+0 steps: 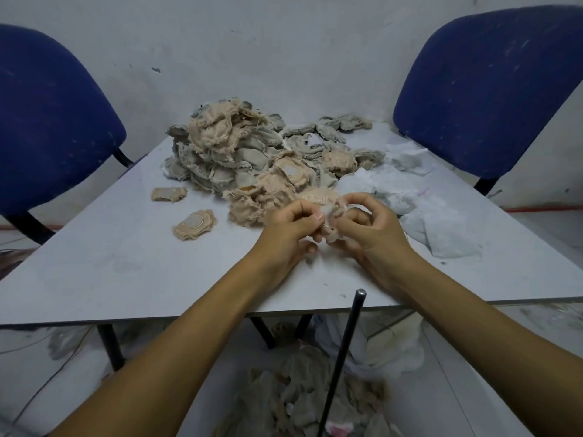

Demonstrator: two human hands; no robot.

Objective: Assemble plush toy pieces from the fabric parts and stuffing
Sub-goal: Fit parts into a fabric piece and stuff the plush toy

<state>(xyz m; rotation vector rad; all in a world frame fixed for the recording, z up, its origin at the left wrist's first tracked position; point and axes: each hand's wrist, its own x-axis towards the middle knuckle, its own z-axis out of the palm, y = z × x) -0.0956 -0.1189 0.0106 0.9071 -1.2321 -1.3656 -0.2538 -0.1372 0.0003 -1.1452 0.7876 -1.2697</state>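
Below our arms stands a black rod [342,357]. Our left hand [287,228] and right hand [369,228] both pinch a small cloth piece [331,217] above the counter [126,263]. It looks soft, light and floppy, so we think pinching its edges works best.

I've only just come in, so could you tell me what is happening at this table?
A person is working on a small fabric piece, pinching it between the left hand and the right hand just above the table. A large pile of fabric parts lies behind the hands, two loose round pieces rest to the left, and white stuffing lies to the right. A dark rod leans against the near table edge.
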